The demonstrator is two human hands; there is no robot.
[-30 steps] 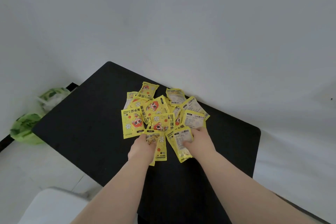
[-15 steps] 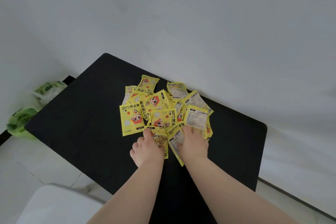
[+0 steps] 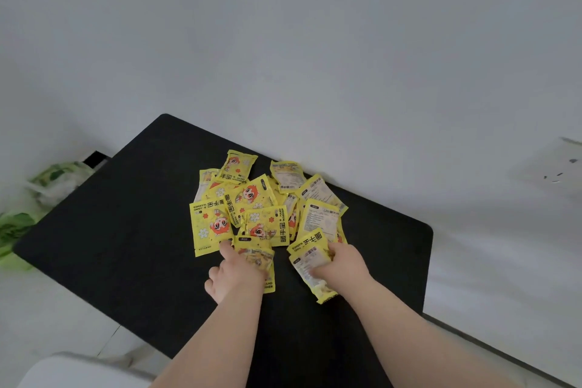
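Yellow wrapping crumpled in the right hand (image 3: 343,264), whose fingers curled round a label-side packet (image 3: 310,263); the left hand (image 3: 236,271) lay over a second packet (image 3: 255,257), forefinger stretched forward, though whether it gripped could not be told; just beyond both hands spread the heap of hand-warmer packets (image 3: 252,198) on the black table (image 3: 126,214); far to the left hand's outer side sat a green bag (image 3: 19,227).

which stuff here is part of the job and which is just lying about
In hand: yellow packet pile; one packet gripped by right hand; another packet under left hand.
Lying about: green bag on the floor; black table.
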